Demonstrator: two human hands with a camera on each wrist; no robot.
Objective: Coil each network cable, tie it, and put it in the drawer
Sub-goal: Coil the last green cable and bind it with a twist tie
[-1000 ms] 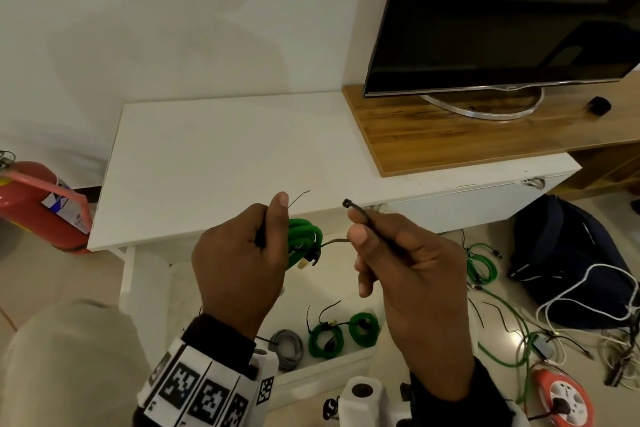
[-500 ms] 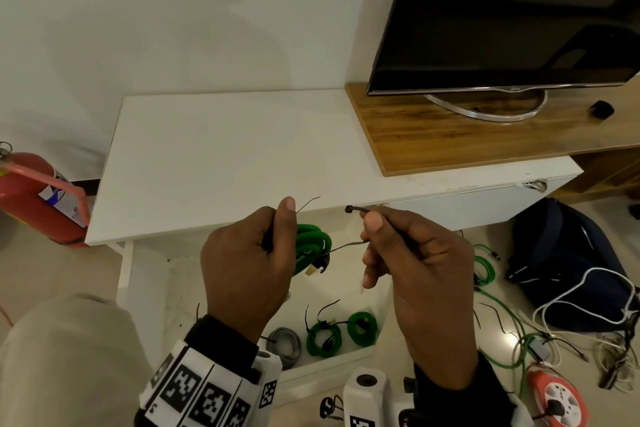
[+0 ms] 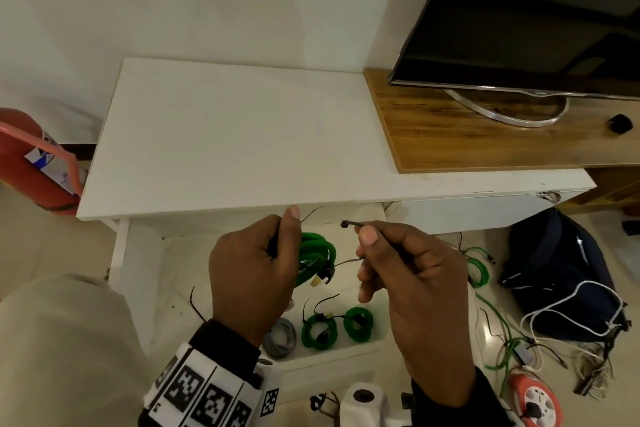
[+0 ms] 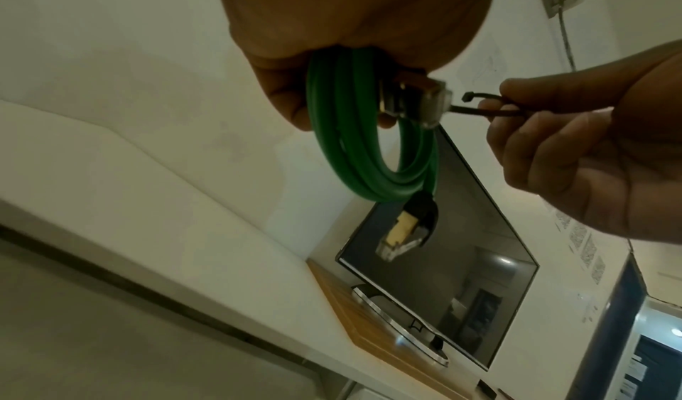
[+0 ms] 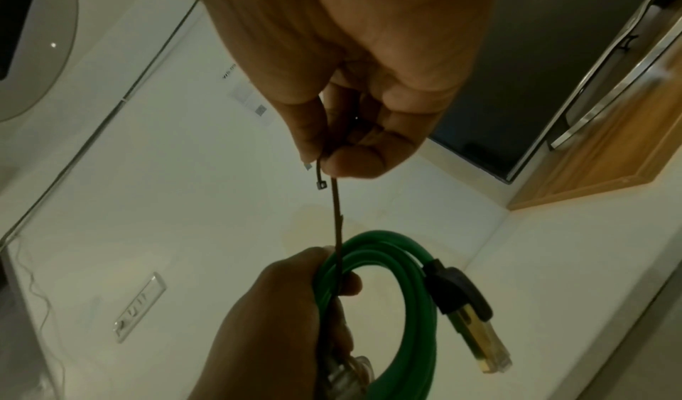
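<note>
My left hand (image 3: pixel 256 267) grips a coiled green network cable (image 3: pixel 317 258) in the air above the open white drawer (image 3: pixel 346 352); its clear plugs (image 4: pixel 398 238) hang free. A thin black zip tie (image 5: pixel 336 211) runs from the coil to my right hand (image 3: pixel 408 274), which pinches it between thumb and forefinger near its square head (image 3: pixel 345 224). The tie's thin tail (image 3: pixel 311 213) pokes up past my left thumb. In the drawer lie two tied green coils (image 3: pixel 318 331) (image 3: pixel 358 321) and a grey coil (image 3: pixel 282 336).
A white tabletop (image 3: pixel 235 135) lies just beyond my hands, with a wooden shelf (image 3: pixel 502 146) and a TV (image 3: pixel 540 14) to the right. Loose green cables (image 3: pixel 479 265), a dark backpack (image 3: pixel 561 270), white cords and an orange reel (image 3: pixel 535 402) lie on the floor. A red extinguisher (image 3: pixel 27 163) stands left.
Both hands stay nearly still with the coil and the zip tie; the right hand's pinch has shifted slightly along the tie. The view has drifted a little.
</note>
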